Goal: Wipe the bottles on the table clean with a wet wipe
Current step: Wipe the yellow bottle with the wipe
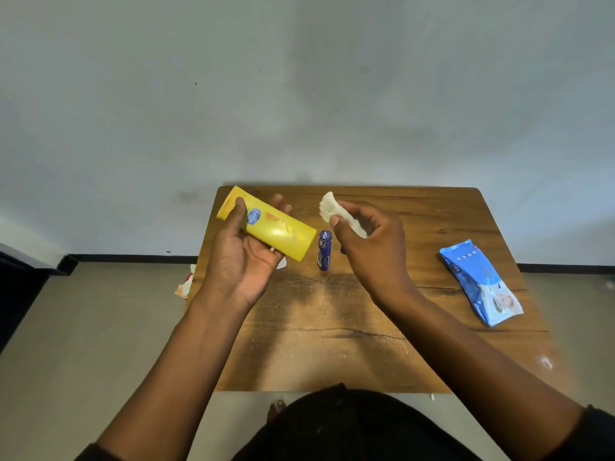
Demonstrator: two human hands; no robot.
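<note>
Yellow bottle [270, 225] in left hand [240, 261] — wipe [336, 212] in right hand [369, 247]

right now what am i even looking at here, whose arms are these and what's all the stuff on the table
There is one picture, taken by a camera worn on a person's head, looking forward and down. The two bare arms are that person's own; no machine is involved.

The left hand holds a yellow bottle lying across its palm, lifted above the table. The right hand pinches a crumpled white wet wipe in its fingers, close to the bottle but not touching it.

On the small wooden table stands a small dark blue bottle between the hands, and a blue pack of wet wipes lies to the right. Something white and red shows at the table's left edge; I cannot tell what it is.
</note>
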